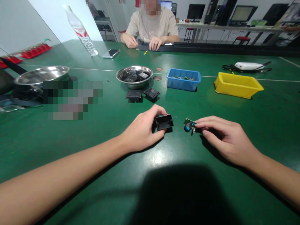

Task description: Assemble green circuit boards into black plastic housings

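Between the thumb and fingers of my left hand [145, 129] is a small black plastic case [164, 122], its open hollow side turned toward me. My right hand [225, 137] pinches a small green circuit board [191, 121] by its right end. Blue and black components hang from the board's underside. A short gap separates the board from the case. Beyond my left hand, two black plastic covers [134, 95] lie on the green table [112, 175]. Behind them stands a round metal bowl [120, 82] with more black parts in it.
A blue bin [181, 83] holding circuit boards and a yellow bin [236, 89] stand at the back right. A metal pan [42, 75], a water bottle [81, 29] and a phone [112, 53] are on the left. Across the table a person [153, 25] handles small parts.
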A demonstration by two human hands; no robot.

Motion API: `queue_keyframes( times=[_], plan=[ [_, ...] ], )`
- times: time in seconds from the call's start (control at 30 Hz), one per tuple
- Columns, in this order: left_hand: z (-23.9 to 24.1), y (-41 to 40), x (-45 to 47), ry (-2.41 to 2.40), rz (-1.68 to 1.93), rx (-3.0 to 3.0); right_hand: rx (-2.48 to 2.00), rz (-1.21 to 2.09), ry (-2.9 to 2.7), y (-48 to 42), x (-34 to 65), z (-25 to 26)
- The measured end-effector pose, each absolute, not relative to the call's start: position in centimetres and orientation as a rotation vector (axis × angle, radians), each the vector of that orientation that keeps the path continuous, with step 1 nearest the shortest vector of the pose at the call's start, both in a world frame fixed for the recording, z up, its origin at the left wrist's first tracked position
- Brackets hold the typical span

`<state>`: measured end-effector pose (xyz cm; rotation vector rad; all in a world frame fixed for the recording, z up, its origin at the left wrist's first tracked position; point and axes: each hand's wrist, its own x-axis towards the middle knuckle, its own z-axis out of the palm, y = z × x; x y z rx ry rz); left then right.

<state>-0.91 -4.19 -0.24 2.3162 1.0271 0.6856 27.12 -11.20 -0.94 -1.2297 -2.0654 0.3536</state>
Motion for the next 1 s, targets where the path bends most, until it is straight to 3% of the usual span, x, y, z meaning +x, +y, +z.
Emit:
queue_keyframes(
  times=[0.7, 1.0],
  plan=[
    [0.2, -4.4, -0.8, 0.979, 0.709, 2.331, -1.277, 0.426, -2.01, -11.1, 26.8, -0.5],
    [-0.1, -3.2, -0.9, 0.863, 0.941, 1.557, -1.295, 0.438, -2.009, -11.2, 26.8, -0.5]
  ],
)
